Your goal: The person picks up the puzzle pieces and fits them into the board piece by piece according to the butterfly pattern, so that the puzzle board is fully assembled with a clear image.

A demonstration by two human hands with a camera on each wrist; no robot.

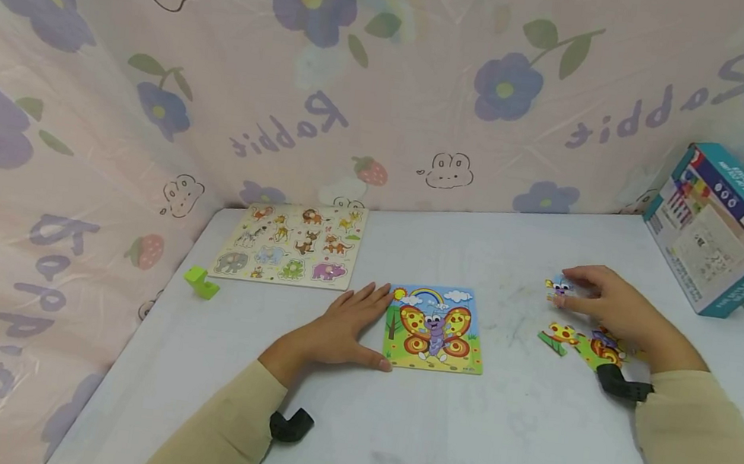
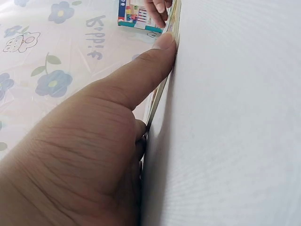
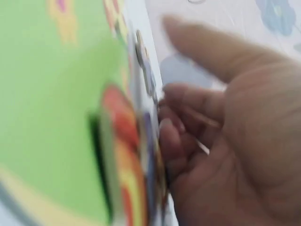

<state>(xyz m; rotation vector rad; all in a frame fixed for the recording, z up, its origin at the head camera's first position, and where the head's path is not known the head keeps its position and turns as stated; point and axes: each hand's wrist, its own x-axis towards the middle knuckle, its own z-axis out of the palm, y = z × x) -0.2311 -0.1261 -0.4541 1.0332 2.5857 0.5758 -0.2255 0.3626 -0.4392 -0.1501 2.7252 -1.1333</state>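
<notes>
A square butterfly puzzle board (image 1: 435, 327) lies flat on the table in the head view. Straight fingers of my left hand (image 1: 350, 329) rest along its left edge, the thumb at the lower left corner; the left wrist view shows this thumb (image 2: 162, 44) against the board's side. To the right, my right hand (image 1: 601, 300) reaches over a small puzzle piece (image 1: 559, 286) with a face on it, thumb and forefinger on either side. In the right wrist view the thumb (image 3: 202, 44) stands apart from the loosely bent fingers. More puzzle pieces (image 1: 596, 348) lie partly overlapped below that hand.
An animal puzzle board (image 1: 291, 246) lies at the back left, with a bright green block (image 1: 201, 283) by its near corner. A teal toy box (image 1: 731, 227) stands at the back right. Printed cloth (image 1: 390, 73) hangs behind the white table (image 1: 458, 441).
</notes>
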